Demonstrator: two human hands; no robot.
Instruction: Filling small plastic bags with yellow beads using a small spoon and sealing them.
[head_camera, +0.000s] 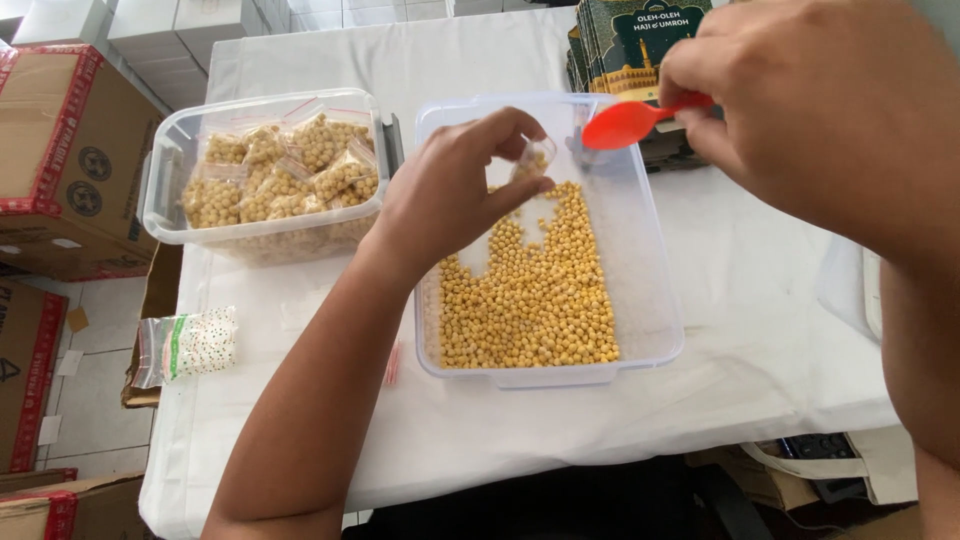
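Up close, right hand (830, 100) pinched a red spoon (625, 122) while left hand (455, 190) gripped a tiny clear bag (535, 158) over the tub (650, 300) of yellow beans (530, 300); holding the bag's mouth wide and the spoon level seemed best.

The picture is bright, with soft, even light like daylight. The white cloth on the desk (420, 60) looks very pale near the top middle of the frame. Shadows are faint: a soft one lies under the clear tub (650, 300) at its lower edge. The tub's rim shines a little. The right hand (810, 100), big and close at the upper right, looks a bit blurry. Lines bend slightly at the left edge.
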